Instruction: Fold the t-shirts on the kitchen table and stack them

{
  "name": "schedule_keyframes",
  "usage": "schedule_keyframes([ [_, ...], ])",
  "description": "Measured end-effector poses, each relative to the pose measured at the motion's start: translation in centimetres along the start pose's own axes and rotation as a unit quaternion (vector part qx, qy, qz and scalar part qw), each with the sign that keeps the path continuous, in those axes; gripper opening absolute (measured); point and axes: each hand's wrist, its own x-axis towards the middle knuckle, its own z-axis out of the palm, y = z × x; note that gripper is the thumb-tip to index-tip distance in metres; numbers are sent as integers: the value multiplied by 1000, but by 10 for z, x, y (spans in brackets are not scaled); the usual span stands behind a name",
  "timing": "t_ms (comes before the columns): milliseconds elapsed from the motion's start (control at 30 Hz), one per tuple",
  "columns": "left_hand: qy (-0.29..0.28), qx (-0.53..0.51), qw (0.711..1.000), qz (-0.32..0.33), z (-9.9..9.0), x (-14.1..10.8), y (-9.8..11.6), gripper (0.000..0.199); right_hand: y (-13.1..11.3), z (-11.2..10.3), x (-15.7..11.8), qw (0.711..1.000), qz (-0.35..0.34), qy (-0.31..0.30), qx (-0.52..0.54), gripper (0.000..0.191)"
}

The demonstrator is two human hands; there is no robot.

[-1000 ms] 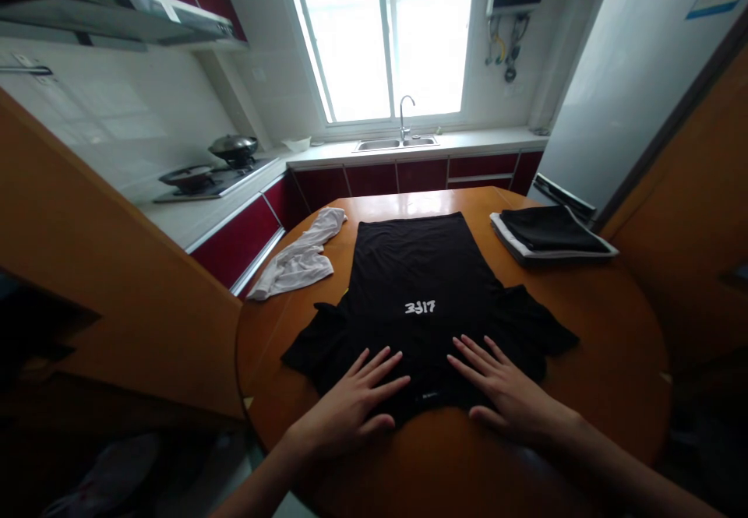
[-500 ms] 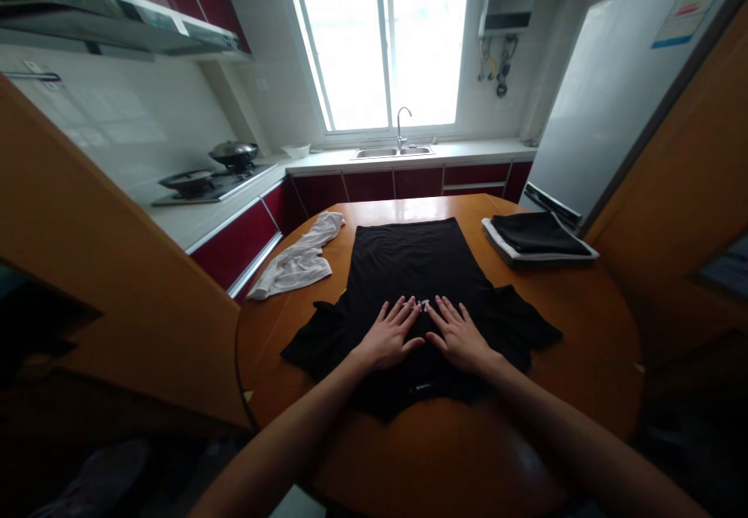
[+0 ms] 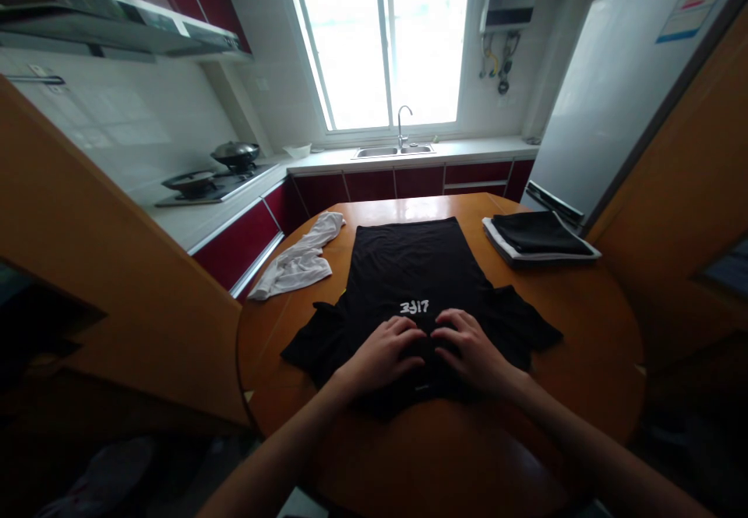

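Note:
A black T-shirt [image 3: 409, 261] lies spread on the round wooden table [image 3: 590, 331], its neckline toward me and its sleeves out to both sides. White lettering shows on it just beyond my fingers. Over the shirt's upper part, my left hand [image 3: 386, 353] has its fingers bent and apart, with nothing held. My right hand [image 3: 472, 350] mirrors it on the other side of the lettering, fingers curved and apart, also without anything in it. Whether the fingertips touch the cloth is hard to tell.
A crumpled white garment [image 3: 298, 259] lies at the table's left. Folded black and white clothes [image 3: 541, 236] are stacked at the right. Beyond the table are a sink [image 3: 394, 151], a stove with pans [image 3: 216, 183] and a fridge [image 3: 619, 89].
Both hands have drawn back toward me and their flat fingers have bent. The white lettering, mostly covered before, now shows. The shirt looks nearly unchanged.

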Motion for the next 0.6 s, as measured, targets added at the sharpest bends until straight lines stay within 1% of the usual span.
schedule_keyframes([
  [67,-24,5,1000,9,-1,-21,16,29,-7,-6,-24,999,-39,-24,25,18],
  [167,-35,47,998,-2,12,-44,28,18,-10,2,-50,997,-66,-46,10,16],
  [233,-31,72,997,3,22,-51,28,8,-9,11,-56,996,-82,-37,-17,10],
  [267,-28,81,996,11,25,-51,27,6,-8,14,-56,995,-92,-29,-31,6],
  [300,-24,84,996,18,26,-51,26,11,-7,14,-55,993,-104,-20,-45,8],
  [367,-16,76,997,27,24,-49,25,18,-8,10,-51,991,-121,-10,-61,16],
  [433,-21,51,998,31,17,-49,27,19,-12,2,-49,990,-121,-20,-64,17],
  [500,-49,18,998,40,10,-51,31,19,-19,-6,-50,989,-119,-53,-65,15],
  [600,-98,-38,993,56,2,-55,36,16,-29,-10,-55,983,-126,-119,-64,11],
])
